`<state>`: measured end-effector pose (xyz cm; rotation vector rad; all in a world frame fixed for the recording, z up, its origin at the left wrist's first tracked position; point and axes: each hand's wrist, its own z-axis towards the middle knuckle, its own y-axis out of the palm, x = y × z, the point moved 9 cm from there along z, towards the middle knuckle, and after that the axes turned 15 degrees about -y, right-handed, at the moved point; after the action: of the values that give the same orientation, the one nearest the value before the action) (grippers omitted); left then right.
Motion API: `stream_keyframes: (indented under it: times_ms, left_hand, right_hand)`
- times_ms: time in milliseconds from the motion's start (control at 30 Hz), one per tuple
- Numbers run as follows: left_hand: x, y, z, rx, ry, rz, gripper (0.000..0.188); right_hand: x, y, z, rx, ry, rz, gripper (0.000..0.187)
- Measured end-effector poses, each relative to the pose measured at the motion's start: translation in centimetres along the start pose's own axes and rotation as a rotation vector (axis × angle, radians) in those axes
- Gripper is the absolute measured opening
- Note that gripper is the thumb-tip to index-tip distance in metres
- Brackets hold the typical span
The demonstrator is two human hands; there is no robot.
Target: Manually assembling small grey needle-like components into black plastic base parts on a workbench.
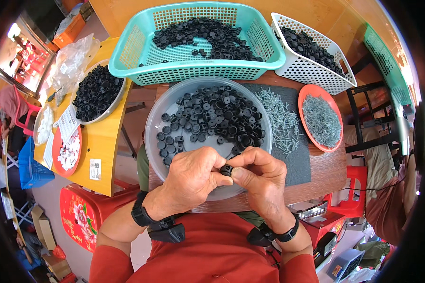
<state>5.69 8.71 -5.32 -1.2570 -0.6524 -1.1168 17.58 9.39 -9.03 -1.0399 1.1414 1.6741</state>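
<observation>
Over the near rim of a round translucent basin (157, 111), my left hand (193, 173) and my right hand (262, 177) meet. Both pinch one small black round plastic part (226, 170) between thumbs and fingertips. The part is partly covered by the fingers. Many similar black parts (208, 113) lie in the basin beyond my hands. A loose pile of screws (279, 120) is spread on a dark mat (297, 170) to the right of the basin. Further right, a red-orange plate (303, 94) holds more screws.
A teal basket (198, 70) and a white basket (311, 75) with black parts stand at the back. On a yellow table (104, 165) at left are a bowl of black parts (97, 92) and a red plate (61, 167) with small white pieces. Red stools (80, 217) stand nearby.
</observation>
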Motion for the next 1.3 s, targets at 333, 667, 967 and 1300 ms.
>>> stream_keyframes:
  times_ms: [333, 667, 967, 1300]
  left_hand:
    - [1.6, 0.1, -0.3, 0.017, 0.045, 0.126, 0.028]
    - [-1.5, -2.5, 0.1, 0.026, -0.202, 0.101, 0.024]
    - [-1.7, -0.5, 1.6, -0.094, -0.129, 0.207, 0.021]
    - [-0.8, 4.6, 1.3, -0.165, 0.122, 0.535, 0.023]
  right_hand:
    - [-0.2, 0.2, -0.5, -0.065, 0.058, 0.024, 0.012]
    - [-11.0, -13.1, 10.2, 0.278, -0.381, -0.660, 0.013]
    - [-12.8, -20.1, 15.5, 0.358, -0.516, -1.286, 0.036]
    - [-8.0, -10.4, 5.6, 0.136, -0.467, -1.015, 0.018]
